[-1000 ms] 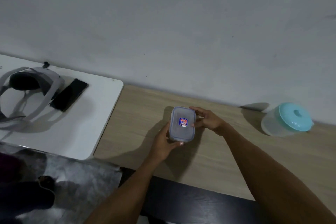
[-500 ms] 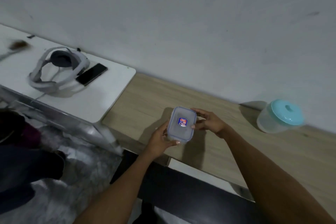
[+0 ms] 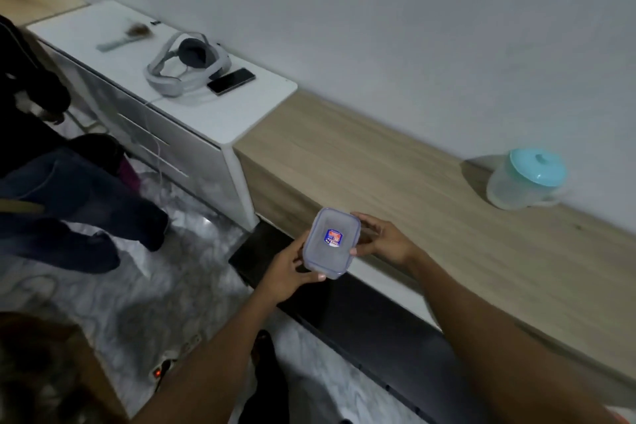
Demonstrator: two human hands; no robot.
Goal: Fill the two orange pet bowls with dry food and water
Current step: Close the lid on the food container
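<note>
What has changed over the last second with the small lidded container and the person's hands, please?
Both hands, left and right, have carried the lidded container back off the wooden counter, towards the person and past its front edge. Their grip is unchanged and the lid remains on. The teal-lidded jug, headset and phone have not moved.

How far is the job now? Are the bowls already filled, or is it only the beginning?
Only the beginning. Done: nothing visible; no orange bowls are in view. In hand: the left hand and right hand hold a small lidded plastic container off the wooden counter, lid on; contents cannot be told. Left: open it, fill the bowls; the jug with the turquoise lid stands untouched on the counter.
</note>
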